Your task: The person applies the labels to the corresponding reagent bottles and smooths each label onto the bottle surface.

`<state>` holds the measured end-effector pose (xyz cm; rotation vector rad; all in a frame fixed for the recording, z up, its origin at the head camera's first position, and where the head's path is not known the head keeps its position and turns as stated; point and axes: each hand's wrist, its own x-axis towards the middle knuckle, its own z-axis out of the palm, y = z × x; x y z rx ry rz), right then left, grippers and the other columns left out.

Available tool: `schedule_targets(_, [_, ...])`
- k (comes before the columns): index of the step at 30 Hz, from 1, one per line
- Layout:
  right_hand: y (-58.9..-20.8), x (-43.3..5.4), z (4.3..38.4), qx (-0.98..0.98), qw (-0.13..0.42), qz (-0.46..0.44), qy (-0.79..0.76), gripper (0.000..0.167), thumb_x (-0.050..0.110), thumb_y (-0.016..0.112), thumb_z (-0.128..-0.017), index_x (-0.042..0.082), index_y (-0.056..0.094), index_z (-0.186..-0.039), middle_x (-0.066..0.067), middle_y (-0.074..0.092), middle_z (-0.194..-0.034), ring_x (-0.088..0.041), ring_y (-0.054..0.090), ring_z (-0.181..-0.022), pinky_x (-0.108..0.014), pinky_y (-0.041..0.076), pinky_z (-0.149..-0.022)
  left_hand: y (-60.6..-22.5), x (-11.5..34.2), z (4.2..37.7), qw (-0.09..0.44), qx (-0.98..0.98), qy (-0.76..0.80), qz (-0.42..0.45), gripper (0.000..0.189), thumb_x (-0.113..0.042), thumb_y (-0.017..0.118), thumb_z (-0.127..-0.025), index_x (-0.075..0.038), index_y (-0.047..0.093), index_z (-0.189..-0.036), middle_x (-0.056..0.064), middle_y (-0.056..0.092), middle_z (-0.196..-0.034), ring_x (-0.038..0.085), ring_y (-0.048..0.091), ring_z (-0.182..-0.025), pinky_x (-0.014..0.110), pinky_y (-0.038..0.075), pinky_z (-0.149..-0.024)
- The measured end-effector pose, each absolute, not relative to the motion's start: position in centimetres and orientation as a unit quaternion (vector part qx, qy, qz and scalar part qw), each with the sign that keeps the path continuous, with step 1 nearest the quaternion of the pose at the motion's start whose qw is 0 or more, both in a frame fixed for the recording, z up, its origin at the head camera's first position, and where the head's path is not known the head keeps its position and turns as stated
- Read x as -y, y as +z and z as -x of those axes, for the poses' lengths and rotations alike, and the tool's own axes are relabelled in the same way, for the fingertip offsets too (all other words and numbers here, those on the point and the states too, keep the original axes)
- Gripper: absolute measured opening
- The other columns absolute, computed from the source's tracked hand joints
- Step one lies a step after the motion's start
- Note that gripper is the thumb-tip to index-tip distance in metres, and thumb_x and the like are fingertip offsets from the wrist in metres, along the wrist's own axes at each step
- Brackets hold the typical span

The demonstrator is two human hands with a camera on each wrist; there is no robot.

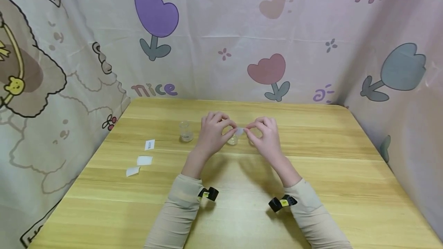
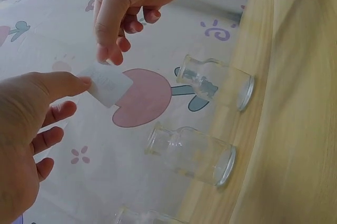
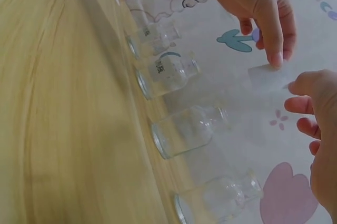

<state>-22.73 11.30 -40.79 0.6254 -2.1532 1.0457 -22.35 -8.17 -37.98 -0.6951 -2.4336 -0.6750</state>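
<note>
A small white label (image 1: 240, 131) is held up above the table between both hands. My left hand (image 1: 212, 135) pinches one side of it between thumb and index finger. At the other side, thumb and index finger of my right hand (image 1: 265, 137) pinch it too. Faint print shows on the label (image 2: 108, 84) in the left wrist view. Beneath the hands, clear glass bottles stand in a row; one plain bottle (image 1: 232, 140) is partly hidden by the left hand. Two bottles carry printed labels, among them the labelled bottle (image 3: 166, 74) in the right wrist view.
Toward the left of the wooden table (image 1: 238, 218) lie a printed label (image 1: 149, 144) and two blank-looking white pieces, one flat-looking (image 1: 144, 160), one with a raised edge (image 1: 132, 171). A labelled glass bottle (image 1: 186, 131) stands left of the hands. Patterned curtain (image 1: 221, 18) hangs behind.
</note>
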Motion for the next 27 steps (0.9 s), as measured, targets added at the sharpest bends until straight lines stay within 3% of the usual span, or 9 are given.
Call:
schedule_targets(7, [-40.4, -11.8, 22.9, 0.816, 0.334, -0.232, 0.41, 0.008, 0.006, 0.078, -0.077, 0.003, 0.072, -0.082, -0.011, 0.059, -0.086, -0.027, 0.043, -0.086, -0.033, 0.029, -0.079, -38.0, 8.4, 22.6, 0.269, 0.887, -0.272, 0.258, 0.007, -0.026, 0.074, -0.087, -0.02, 0.075, -0.089, 0.001, 0.064, -0.101, 0.022, 0.051, -0.1, 0.046, 0.037, -0.089])
schedule_targets(15, [-40.2, -11.8, 22.8, 0.817, 0.291, -0.219, 0.447, 0.01, 0.009, 0.072, -0.085, -0.001, 0.071, -0.086, -0.014, 0.06, -0.09, -0.025, 0.041, -0.089, -0.032, 0.028, -0.079, -38.0, 8.9, 22.6, 0.279, 0.871, -0.298, 0.274, 0.009, -0.028, 0.075, -0.085, -0.019, 0.074, -0.088, 0.001, 0.064, -0.1, 0.023, 0.051, -0.1, 0.046, 0.036, -0.088])
schedule_targets(21, [-40.0, -11.8, 22.7, 0.819, 0.235, -0.183, 0.489, 0.01, 0.01, 0.071, -0.088, 0.001, 0.072, -0.089, -0.013, 0.062, -0.097, -0.021, 0.043, -0.094, -0.032, 0.03, -0.08, -38.0, 8.9, 22.8, 0.303, 0.855, -0.305, 0.29, 0.017, -0.035, 0.076, -0.082, -0.019, 0.073, -0.086, 0.001, 0.064, -0.096, 0.021, 0.051, -0.098, 0.043, 0.035, -0.084])
schedule_targets(27, [-39.4, -12.1, 22.6, 0.814, 0.128, -0.189, 0.534, 0.016, 0.019, 0.067, -0.092, 0.006, 0.074, -0.096, -0.009, 0.064, -0.105, -0.024, 0.046, -0.096, -0.03, 0.035, -0.074, -38.2, 9.2, 23.0, 0.328, 0.848, -0.295, 0.295, 0.027, -0.038, 0.081, -0.074, -0.016, 0.072, -0.085, 0.001, 0.065, -0.094, 0.021, 0.052, -0.095, 0.043, 0.036, -0.081])
